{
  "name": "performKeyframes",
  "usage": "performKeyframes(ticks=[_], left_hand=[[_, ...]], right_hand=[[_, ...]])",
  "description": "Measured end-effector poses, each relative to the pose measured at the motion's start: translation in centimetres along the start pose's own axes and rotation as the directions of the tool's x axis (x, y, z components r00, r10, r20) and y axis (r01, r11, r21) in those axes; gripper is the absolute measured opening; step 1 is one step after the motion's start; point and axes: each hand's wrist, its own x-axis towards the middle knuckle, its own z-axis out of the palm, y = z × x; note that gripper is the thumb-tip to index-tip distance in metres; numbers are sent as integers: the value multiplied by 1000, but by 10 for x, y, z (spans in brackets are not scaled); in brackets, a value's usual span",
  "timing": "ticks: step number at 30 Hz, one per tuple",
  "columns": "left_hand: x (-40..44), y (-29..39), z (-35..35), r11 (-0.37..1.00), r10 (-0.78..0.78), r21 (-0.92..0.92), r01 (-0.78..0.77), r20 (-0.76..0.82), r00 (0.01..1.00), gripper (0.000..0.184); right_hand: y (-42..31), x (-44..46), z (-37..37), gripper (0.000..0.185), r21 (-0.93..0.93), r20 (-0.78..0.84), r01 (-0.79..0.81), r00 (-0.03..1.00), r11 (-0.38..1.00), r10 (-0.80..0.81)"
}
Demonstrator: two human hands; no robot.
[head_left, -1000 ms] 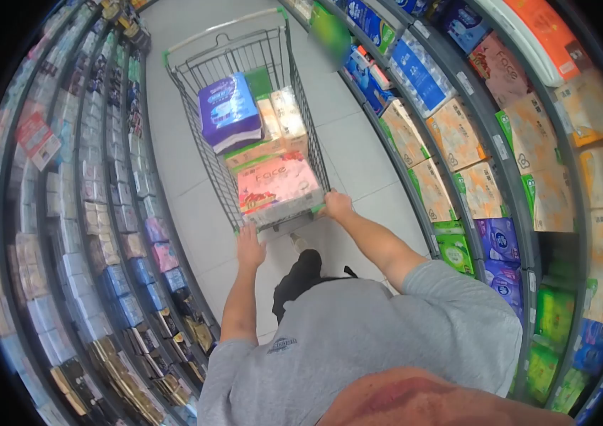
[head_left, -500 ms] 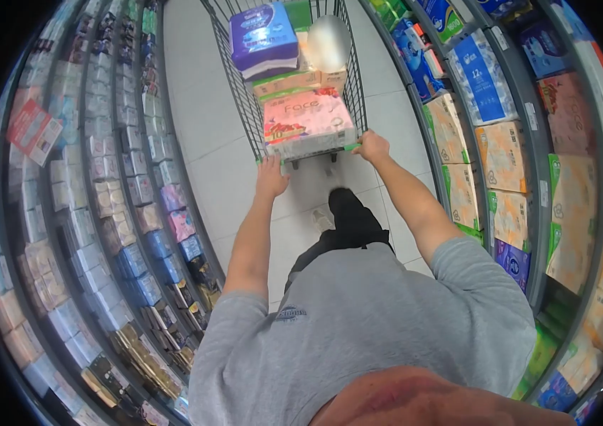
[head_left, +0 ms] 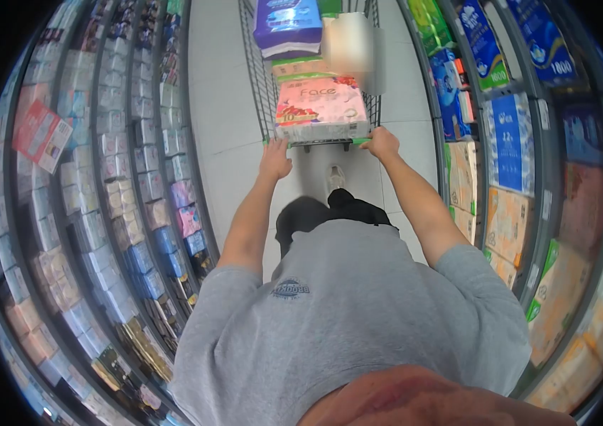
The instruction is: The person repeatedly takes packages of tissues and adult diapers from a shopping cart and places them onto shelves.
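A wire shopping cart [head_left: 261,106] stands in front of me with a green-ended handle [head_left: 353,141]. My left hand [head_left: 274,160] has its fingers over the handle's left end, thumb along the near side. At the right end, my right hand [head_left: 383,144] is closed around the handle. Nearest the handle in the cart lies a pink tissue pack [head_left: 321,106] marked "Face". Behind it are an orange and green pack [head_left: 303,69] and a purple-blue pack [head_left: 288,27]. Another item beside them is blurred.
Shelves of small packaged goods [head_left: 99,227] run along the left, with a red and white sign [head_left: 42,135] hanging there. Along the right are shelves with tissue packs, including a blue and white pack [head_left: 509,144]. Pale floor tiles [head_left: 223,106] lie between.
The shelf goods on the right have slid down the view as I move forward with the cart. My legs have changed stride, and both hands remain on the handle.
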Motion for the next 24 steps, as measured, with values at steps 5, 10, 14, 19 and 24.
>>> performKeyframes(ticks=[5,10,14,19,24], left_hand=[[43,5,-26,1000,-20,-15,20,3,1000,70],[77,7,-44,1000,-9,-10,9,-22,1000,74],[93,7,-63,1000,8,-29,-9,-33,999,79],[112,-5,-88,991,126,18,-129,129,984,83],[170,-37,-122,909,226,-401,-114,244,943,67]], right_hand=[[-7,48,-22,44,-7,-8,70,997,998,-70],[-13,79,-39,43,41,-83,107,991,993,-103],[-23,99,-55,45,77,-53,103,994,992,-100],[-33,114,-72,44,146,8,13,1000,989,-15],[-57,149,-100,41,-227,303,88,953,970,-15]])
